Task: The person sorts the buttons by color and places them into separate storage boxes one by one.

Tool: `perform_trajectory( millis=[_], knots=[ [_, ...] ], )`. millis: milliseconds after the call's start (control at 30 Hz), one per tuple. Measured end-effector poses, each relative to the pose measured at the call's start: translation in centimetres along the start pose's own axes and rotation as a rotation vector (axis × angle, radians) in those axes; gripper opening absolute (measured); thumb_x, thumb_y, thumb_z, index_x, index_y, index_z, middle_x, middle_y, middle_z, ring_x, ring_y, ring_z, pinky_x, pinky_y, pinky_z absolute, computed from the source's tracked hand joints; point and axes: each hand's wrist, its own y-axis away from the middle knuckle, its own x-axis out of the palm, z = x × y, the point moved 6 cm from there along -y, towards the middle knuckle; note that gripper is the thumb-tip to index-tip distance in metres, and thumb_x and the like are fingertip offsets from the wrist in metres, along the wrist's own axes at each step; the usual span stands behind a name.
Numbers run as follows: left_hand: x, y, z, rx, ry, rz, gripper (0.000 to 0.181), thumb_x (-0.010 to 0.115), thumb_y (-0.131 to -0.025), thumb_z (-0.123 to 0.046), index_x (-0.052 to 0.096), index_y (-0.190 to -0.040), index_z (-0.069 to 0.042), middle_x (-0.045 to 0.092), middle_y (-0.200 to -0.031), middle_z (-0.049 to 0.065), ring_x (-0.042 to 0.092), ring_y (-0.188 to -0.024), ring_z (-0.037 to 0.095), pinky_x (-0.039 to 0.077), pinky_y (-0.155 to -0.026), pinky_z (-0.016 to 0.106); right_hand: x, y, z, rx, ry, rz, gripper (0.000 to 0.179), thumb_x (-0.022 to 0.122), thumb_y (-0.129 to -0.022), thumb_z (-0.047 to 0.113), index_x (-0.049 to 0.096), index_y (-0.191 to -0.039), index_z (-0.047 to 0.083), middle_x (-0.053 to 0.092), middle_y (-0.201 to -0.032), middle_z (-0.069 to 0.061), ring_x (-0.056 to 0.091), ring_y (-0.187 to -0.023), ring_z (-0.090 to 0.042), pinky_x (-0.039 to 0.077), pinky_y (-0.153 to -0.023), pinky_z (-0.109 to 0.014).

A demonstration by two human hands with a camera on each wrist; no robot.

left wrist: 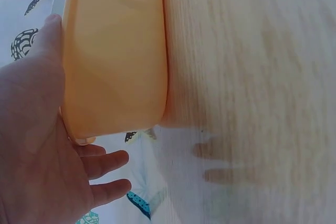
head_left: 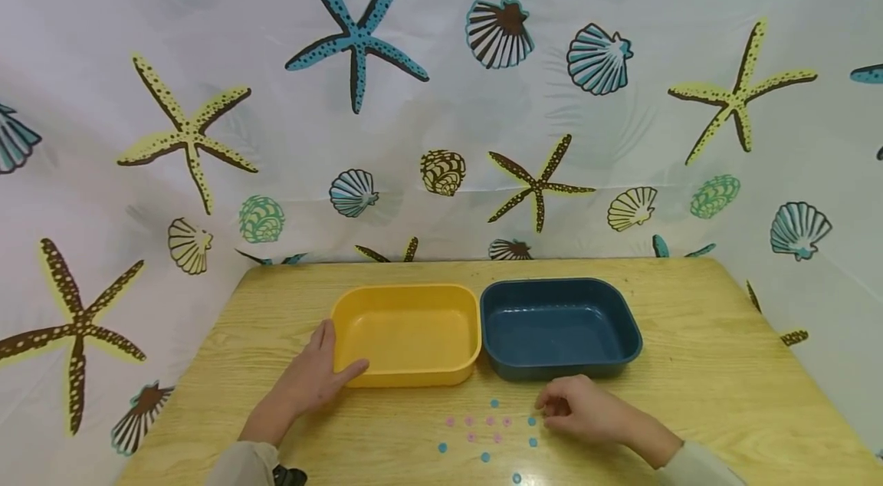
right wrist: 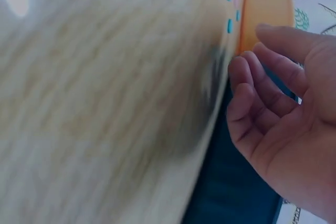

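My left hand rests against the left near corner of a yellow tray. Its thumb lies over the near rim, and the fingers run along the left side. In the left wrist view the fingers are fairly straight beside the tray's end wall. My right hand hovers in front of a dark blue tray, fingers loosely bent and nothing visible between them. Just left of it are small flat blue pieces. Several small pink pieces lie farther left, in front of where the trays meet.
Both trays stand side by side on a light wooden table. Behind and around the table hangs a white cloth printed with starfish and shells. A black band shows at my left wrist.
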Motion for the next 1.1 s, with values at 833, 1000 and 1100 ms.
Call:
perform_trajectory(
  millis=[833, 1000, 1100],
  knots=[
    [0.4, 0.2, 0.1, -0.031, 0.04, 0.054, 0.109, 0.041, -0.089, -0.067, -0.004, -0.142, 0.017, 0.001, -0.148, 0.037, 0.025, -0.13, 0.052, 0.028, -0.102, 0.057, 1.7, -1.6, -0.6, 0.035, -0.019, 0.082, 0.011, 0.07, -0.084, 0.008, 0.071, -0.094, 0.013, 0.063, -0.085, 0.004, 0.054, -0.075, -0.003, 0.047, -0.066, -0.021],
    [0.2, 0.2, 0.0, -0.03, 0.04, 0.057, 0.108, 0.041, -0.09, -0.066, -0.004, -0.143, 0.017, 0.001, -0.148, 0.037, 0.03, -0.128, 0.053, 0.031, -0.101, 0.057, 1.7, -1.8, -0.5, 0.023, -0.005, 0.074, 0.011, 0.07, -0.083, 0.006, 0.072, -0.092, 0.013, 0.064, -0.085, 0.006, 0.054, -0.075, -0.002, 0.048, -0.066, -0.02],
    [0.1, 0.2, 0.1, -0.022, 0.042, 0.05, 0.107, 0.041, -0.091, -0.065, -0.004, -0.143, 0.017, 0.002, -0.148, 0.038, 0.03, -0.127, 0.053, 0.031, -0.1, 0.057, 1.7, -1.9, -0.5, 0.017, 0.008, 0.065, 0.01, 0.07, -0.083, 0.006, 0.073, -0.089, 0.013, 0.064, -0.083, 0.008, 0.054, -0.073, 0.0, 0.047, -0.065, -0.02]
  ],
)
